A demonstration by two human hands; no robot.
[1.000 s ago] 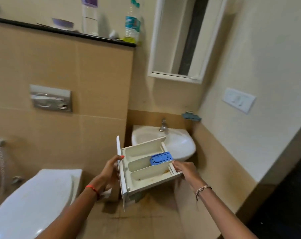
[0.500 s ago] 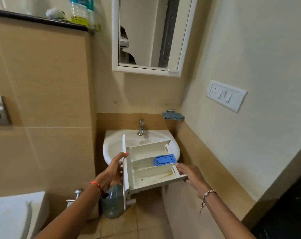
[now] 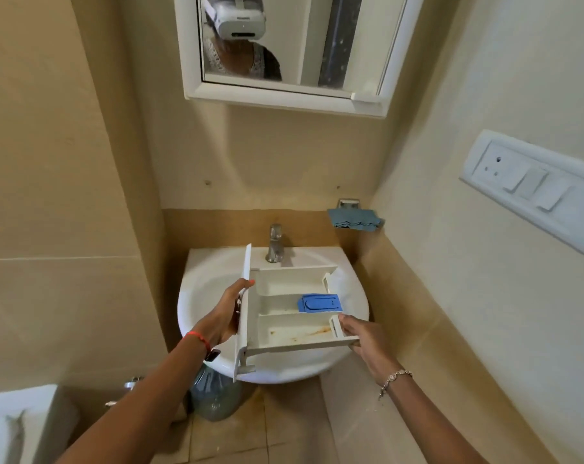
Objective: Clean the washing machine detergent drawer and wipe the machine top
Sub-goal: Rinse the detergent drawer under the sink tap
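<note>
A white detergent drawer (image 3: 285, 329) with three compartments is held level above the white washbasin (image 3: 203, 296). A blue siphon cap (image 3: 320, 303) sits in its middle compartment, and brown residue stains the nearest compartment. My left hand (image 3: 225, 314) grips the drawer's front panel on the left. At the back right corner of the drawer, my right hand (image 3: 361, 336) holds it with the thumb on top. A blue cloth (image 3: 354, 220) lies on a small wall holder to the right of the tap (image 3: 275, 242).
A mirror cabinet (image 3: 290, 51) hangs above the basin. A switch plate (image 3: 531, 189) is on the right wall. A large water bottle (image 3: 213, 396) stands on the floor under the basin. The toilet's edge (image 3: 12, 426) shows at bottom left.
I have turned right and moved up to the basin. The drawer, held in both hands throughout, is now above the bowl; the toilet and the flush plate have slid out of view.
</note>
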